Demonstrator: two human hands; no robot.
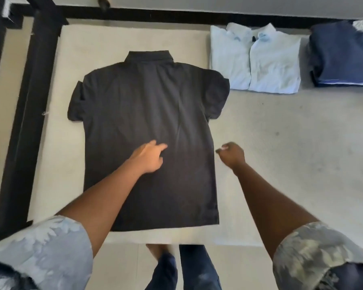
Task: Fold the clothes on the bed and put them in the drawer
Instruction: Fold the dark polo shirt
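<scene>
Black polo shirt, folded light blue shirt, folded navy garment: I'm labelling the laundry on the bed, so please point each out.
black polo shirt (pixel 147 101), head view, middle of its back.
folded light blue shirt (pixel 275 65), head view, right front panel.
folded navy garment (pixel 344 57), head view, top face.

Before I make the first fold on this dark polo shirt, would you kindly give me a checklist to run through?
1. Dark polo shirt spread flat, collar away from the person: ok.
2. Left hand open over the shirt's middle: ok.
3. Right hand gripping the shirt's side edge: cannot tell; its curled fingers lie right beside that edge.
4. Both sleeves spread outward: ok.
5. Sleeve apart from the folded light blue shirt: cannot tell; they look nearly touching.
6. Drawer located: not ok; none in view.
</scene>
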